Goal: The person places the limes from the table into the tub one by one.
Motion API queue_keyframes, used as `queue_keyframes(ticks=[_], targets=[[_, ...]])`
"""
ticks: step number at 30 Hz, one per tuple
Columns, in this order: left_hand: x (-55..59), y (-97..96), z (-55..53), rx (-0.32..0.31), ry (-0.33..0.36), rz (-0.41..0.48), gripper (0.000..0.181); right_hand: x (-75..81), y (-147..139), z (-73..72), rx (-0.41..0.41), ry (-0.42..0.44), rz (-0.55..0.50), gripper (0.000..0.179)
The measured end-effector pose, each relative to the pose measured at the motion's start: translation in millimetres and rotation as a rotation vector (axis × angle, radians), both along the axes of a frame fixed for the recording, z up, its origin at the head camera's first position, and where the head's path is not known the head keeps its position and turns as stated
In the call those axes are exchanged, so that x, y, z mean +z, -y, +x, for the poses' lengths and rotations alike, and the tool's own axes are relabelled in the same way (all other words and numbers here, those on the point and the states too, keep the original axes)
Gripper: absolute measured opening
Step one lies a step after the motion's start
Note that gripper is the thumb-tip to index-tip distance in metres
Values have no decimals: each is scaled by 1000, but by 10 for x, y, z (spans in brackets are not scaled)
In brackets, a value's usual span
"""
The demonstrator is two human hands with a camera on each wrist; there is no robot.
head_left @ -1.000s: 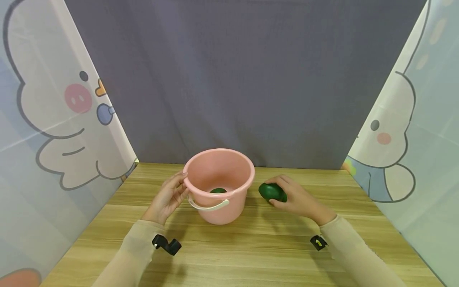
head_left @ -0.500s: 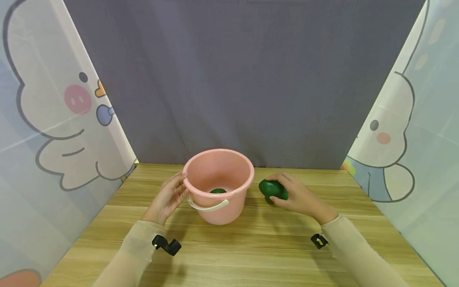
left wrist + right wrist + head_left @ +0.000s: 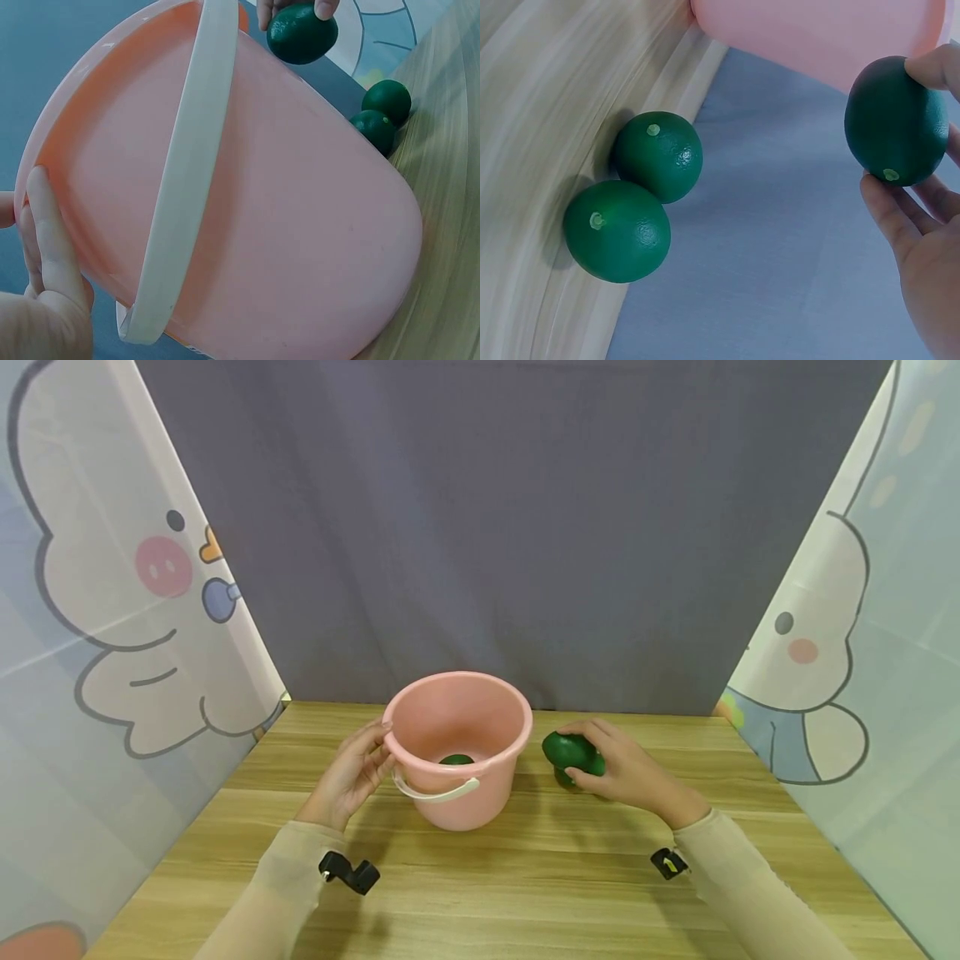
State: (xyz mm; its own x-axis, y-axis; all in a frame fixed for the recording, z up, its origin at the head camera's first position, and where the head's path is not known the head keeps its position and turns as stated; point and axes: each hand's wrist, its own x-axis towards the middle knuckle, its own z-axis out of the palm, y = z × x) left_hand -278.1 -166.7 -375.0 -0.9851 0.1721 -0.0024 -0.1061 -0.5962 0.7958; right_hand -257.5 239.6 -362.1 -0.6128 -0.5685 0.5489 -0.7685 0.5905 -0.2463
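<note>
A pink bucket [image 3: 465, 793] with a white handle [image 3: 437, 792] stands upright on the table. My left hand [image 3: 352, 774] pinches its rim at the left, fingers against the outside in the left wrist view. Inside the bucket, part of a green lime [image 3: 456, 759] shows at the bottom. Right of the bucket, my right hand [image 3: 626, 774] holds another lime [image 3: 896, 121] between thumb and fingertips, raised off the table. Below it, two more limes [image 3: 660, 157] rest side by side on the wood, mostly covered by the hand and held lime in the head view.
The wood-grain table [image 3: 480, 893] ends at a grey cloth backdrop [image 3: 480, 527]. Cartoon-print curtains [image 3: 112, 610] hang on both sides. Each wrist carries a black camera mount [image 3: 349, 872].
My right hand has lifted its lime slightly, uncovering the limes beneath it in the head view. The left hand and bucket have stayed in place.
</note>
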Motion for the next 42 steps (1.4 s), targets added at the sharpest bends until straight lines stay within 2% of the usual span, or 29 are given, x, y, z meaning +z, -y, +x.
queue_keyframes(ticks=[6, 13, 25, 42], targets=[[1, -2, 10, 3, 5, 4, 16, 16, 2, 11, 3, -6, -13, 54], [2, -2, 14, 6, 11, 6, 14, 33, -11, 4, 7, -54, -13, 57], [1, -4, 8, 2, 0, 0, 11, 94, 3, -1, 20, -70, -22, 58], [8, -2, 6, -1, 1, -4, 13, 144, -15, -27, 37, -149, -43, 57]])
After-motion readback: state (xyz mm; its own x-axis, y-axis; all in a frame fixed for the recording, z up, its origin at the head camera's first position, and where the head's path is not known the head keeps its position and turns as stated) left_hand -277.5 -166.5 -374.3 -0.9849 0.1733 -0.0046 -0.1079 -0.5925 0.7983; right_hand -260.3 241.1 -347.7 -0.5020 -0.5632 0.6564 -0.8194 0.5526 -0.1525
